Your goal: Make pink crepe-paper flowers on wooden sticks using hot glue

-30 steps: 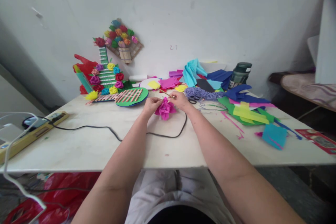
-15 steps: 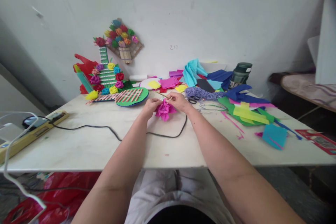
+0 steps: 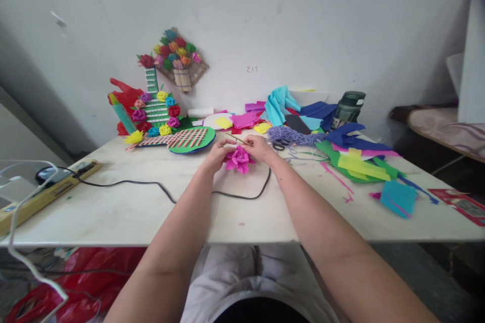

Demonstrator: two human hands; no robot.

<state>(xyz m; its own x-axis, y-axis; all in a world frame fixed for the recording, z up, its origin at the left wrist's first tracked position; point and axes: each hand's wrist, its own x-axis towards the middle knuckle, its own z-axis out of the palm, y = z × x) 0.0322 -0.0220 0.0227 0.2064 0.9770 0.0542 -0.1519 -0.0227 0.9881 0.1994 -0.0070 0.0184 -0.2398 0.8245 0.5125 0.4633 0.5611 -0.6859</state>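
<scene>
A bright pink paper flower [image 3: 240,160] is held just above the table between my two hands. My left hand [image 3: 220,154] has its fingers closed on the flower's left edge. In my right hand [image 3: 258,147] a thin wooden stick [image 3: 235,138] is pinched, pointing up and to the left behind the flower. The right fingers also sit close to the flower's upper edge; whether they touch it I cannot tell. Behind my hands lies a green oval board [image 3: 209,136] with pinkish sticks crossed over it.
Purple yarn [image 3: 291,136] and black scissors [image 3: 278,146] lie right of my hands, with coloured paper sheets [image 3: 364,166] beyond. A dark bottle [image 3: 347,110] stands at the back. A black cable [image 3: 242,197] crosses the table from a power strip [image 3: 56,192].
The pink flower has turned so that its petals and centre face me more. My left fingers have shifted slightly along its edge; the stick stays in my right hand.
</scene>
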